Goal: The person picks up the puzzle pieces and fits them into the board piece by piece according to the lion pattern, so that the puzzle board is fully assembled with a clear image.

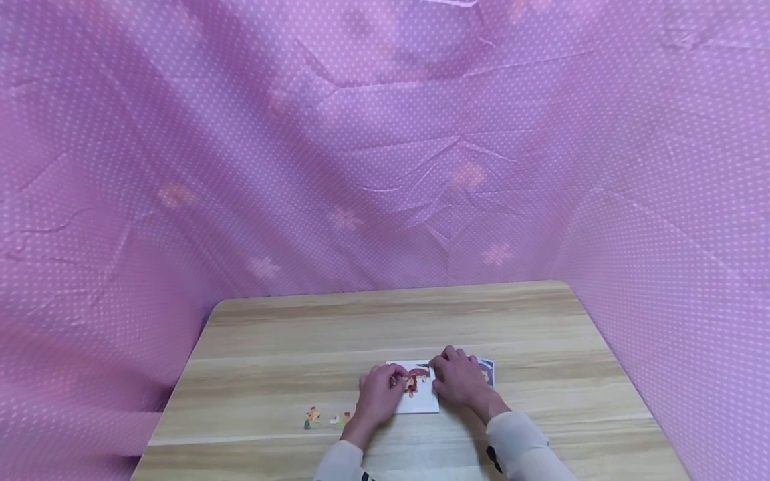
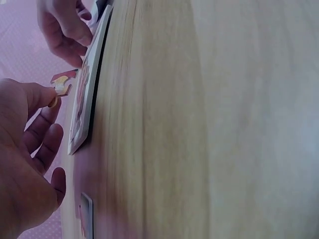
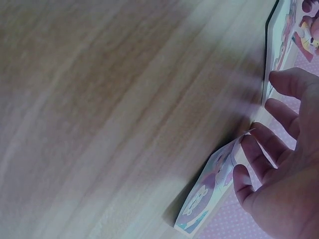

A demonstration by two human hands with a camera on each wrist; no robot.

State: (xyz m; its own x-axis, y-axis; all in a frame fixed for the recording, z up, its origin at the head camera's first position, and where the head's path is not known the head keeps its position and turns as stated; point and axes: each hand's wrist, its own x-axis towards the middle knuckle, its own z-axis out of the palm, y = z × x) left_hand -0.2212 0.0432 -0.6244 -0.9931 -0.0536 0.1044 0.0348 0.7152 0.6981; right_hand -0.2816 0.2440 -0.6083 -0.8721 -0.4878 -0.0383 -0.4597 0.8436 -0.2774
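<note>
A white puzzle board (image 1: 427,403) with a reddish cartoon picture lies flat on the table between the hands. My left hand (image 1: 380,395) pinches a small red-and-yellow puzzle piece (image 2: 62,83) between thumb and forefinger, over the board's left part. At the right edge of the board rests my right hand (image 1: 462,379), its thumb and forefinger touching the edge, fingers loosely bent. Beneath its other fingers, a picture card (image 3: 202,199) with a purple cartoon drawing is partly covered in the head view.
On the table (image 1: 271,341), left of the left hand, lie a fox-like cartoon piece (image 1: 311,418) and another small colourful piece (image 1: 339,419), partly behind the wrist. A pink dotted curtain (image 1: 385,220) hangs around the table's back and sides.
</note>
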